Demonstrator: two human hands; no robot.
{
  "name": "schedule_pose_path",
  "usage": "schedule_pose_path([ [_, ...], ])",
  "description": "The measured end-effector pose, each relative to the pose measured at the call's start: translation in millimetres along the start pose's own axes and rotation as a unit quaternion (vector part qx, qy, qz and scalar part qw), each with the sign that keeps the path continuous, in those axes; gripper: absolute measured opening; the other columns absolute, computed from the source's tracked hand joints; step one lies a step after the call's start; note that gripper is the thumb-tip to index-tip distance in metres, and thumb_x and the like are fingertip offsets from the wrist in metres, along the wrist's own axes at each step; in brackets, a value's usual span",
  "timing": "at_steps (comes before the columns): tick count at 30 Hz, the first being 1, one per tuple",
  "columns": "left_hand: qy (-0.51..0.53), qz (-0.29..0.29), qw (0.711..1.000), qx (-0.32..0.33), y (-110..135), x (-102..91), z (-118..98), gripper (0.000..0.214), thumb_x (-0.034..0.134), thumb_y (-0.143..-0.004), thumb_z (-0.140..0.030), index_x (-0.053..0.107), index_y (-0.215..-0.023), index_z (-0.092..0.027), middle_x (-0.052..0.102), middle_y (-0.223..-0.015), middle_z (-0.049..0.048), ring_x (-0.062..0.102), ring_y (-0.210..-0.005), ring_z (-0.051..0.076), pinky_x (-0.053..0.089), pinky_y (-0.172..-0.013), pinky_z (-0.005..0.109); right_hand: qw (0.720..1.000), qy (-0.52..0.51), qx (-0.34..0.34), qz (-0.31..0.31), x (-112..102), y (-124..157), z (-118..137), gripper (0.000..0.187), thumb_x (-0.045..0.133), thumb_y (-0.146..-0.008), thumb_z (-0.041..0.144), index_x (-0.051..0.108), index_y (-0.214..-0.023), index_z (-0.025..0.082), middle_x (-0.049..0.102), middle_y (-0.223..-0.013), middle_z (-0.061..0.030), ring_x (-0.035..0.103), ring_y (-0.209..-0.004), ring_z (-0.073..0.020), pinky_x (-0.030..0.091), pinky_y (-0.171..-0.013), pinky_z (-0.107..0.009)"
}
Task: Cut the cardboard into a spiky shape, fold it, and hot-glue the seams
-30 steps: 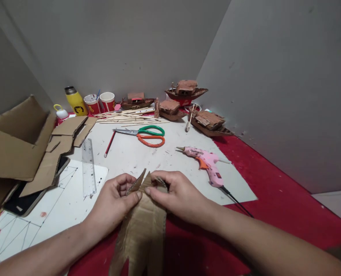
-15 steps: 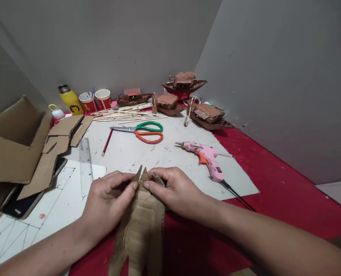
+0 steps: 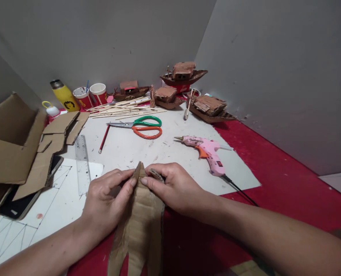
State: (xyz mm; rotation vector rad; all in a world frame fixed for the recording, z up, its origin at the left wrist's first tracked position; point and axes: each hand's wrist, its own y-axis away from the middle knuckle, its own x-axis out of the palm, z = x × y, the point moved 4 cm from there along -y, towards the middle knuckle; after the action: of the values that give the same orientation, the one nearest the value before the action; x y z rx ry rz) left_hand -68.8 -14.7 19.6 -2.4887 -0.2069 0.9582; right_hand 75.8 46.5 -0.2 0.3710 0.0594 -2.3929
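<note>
A cut piece of corrugated cardboard [image 3: 140,222], creased lengthwise and slit into pointed strips at both ends, is held upright toward the middle of the view. My left hand [image 3: 109,197] pinches its left strip near the far tip between thumb and fingers. On the other side, my right hand [image 3: 174,188] grips the middle and right strips, thumb on the near face. The left and middle tips meet at the top, while the right strip bends outward past my right fingers. The lower end runs out of view.
A pink glue gun [image 3: 206,149] lies right, its cord trailing forward. Beyond my hands are scissors [image 3: 141,125], a pencil [image 3: 104,138] and a ruler [image 3: 82,165]. Cardboard boat models [image 3: 209,107] and sticks [image 3: 124,109] stand behind. A cardboard box [image 3: 12,142] and phone [image 3: 19,203] are left.
The left strip has been pressed inward, closing the gap between the left and middle tips. Both hands keep their hold. The camera view has shifted slightly.
</note>
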Motion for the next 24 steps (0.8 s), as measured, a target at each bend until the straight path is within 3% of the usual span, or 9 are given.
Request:
schedule_pose_path([
  [10,0.032,0.000,0.998,0.050,0.3,2.9,1.8,0.019,0.063,-0.083,-0.006,0.069,-0.099,-0.014,0.072,-0.086,0.0050,0.066,-0.076,0.013,0.054,-0.067,0.023,1.000,-0.022,-0.012,-0.006,0.9,0.3,-0.7,0.021,0.049,-0.087,0.024,0.051,-0.067,0.017,0.043,-0.062,0.0043,0.038,-0.059,-0.0101,0.032,-0.053,-0.023],
  [17,0.024,-0.002,0.999,0.041,-0.2,3.0,-0.4,0.017,0.062,-0.083,-0.006,0.070,-0.096,-0.013,0.069,-0.077,0.0042,0.063,-0.068,0.012,0.051,-0.060,0.023,0.999,-0.042,-0.011,-0.014,2.5,0.7,1.5,0.024,0.049,-0.085,0.023,0.046,-0.062,0.018,0.039,-0.059,0.0054,0.034,-0.057,-0.0098,0.030,-0.051,-0.022],
  [24,0.034,-0.008,0.999,0.008,4.7,6.9,4.9,0.015,0.059,-0.086,-0.010,0.070,-0.094,-0.015,0.067,-0.073,0.0032,0.061,-0.065,0.013,0.050,-0.060,0.024,0.999,-0.033,-0.031,-0.022,4.7,-1.3,-0.6,0.022,0.051,-0.084,0.022,0.049,-0.063,0.018,0.043,-0.060,0.0042,0.039,-0.059,-0.0109,0.034,-0.055,-0.023],
])
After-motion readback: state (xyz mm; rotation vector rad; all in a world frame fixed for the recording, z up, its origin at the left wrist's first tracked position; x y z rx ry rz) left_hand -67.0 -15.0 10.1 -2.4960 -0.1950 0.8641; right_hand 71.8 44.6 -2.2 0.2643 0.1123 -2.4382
